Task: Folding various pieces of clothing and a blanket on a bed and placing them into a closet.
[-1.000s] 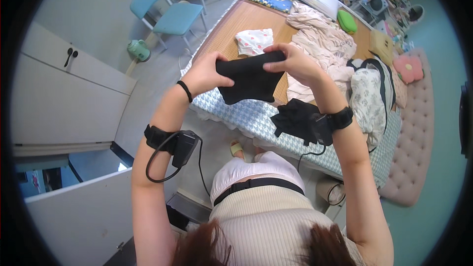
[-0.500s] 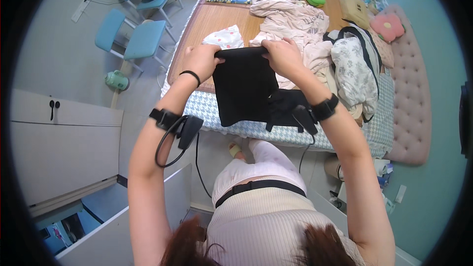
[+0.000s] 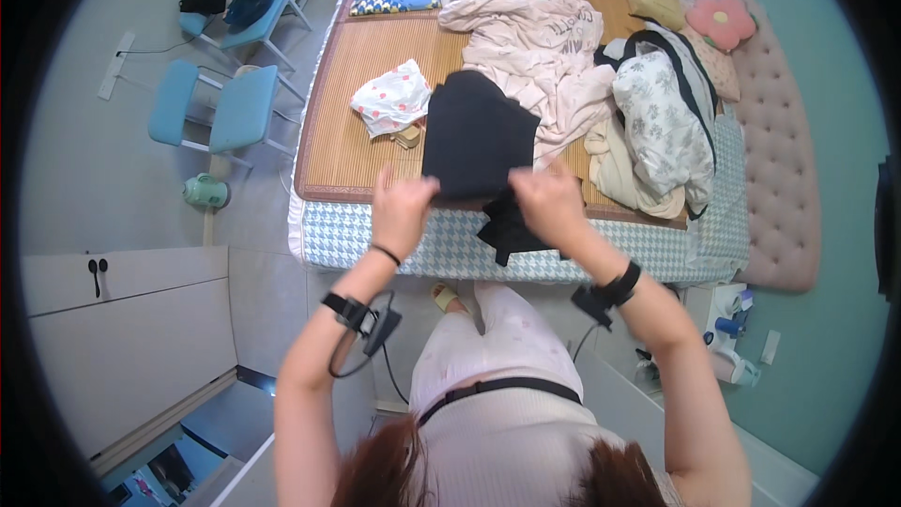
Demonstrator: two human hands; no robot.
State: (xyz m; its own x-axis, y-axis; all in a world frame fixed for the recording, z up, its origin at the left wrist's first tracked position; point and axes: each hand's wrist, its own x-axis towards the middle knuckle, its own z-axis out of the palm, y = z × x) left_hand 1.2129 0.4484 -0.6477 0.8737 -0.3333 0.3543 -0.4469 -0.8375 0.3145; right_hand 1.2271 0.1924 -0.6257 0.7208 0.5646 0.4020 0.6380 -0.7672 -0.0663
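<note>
A black piece of cloth point(image 3: 477, 143), perhaps a garment, is spread out over the bamboo mat on the bed. My left hand point(image 3: 402, 211) is closed on its near left corner. At the near right corner, my right hand point(image 3: 548, 199) pinches the same cloth. Both hands are slightly smeared by motion. Under and beside my right hand a second, crumpled black cloth point(image 3: 511, 233) lies over the bed's near edge. Just left of the spread cloth sits a white plastic bag with red dots point(image 3: 392, 99), with a small tan item point(image 3: 406, 137) beside it.
Rumpled pale pink bedding point(image 3: 535, 47) lies beyond the cloth. A grey-white floral bundle point(image 3: 662, 122) rests at the right, near the tufted headboard point(image 3: 779, 150). Blue chairs point(image 3: 242, 111) and a green kettle point(image 3: 205, 191) stand on the floor to the left.
Both hands have come down toward me, and the black cloth has swung from hanging below them to lying outstretched beyond them. The view has shifted a little.
</note>
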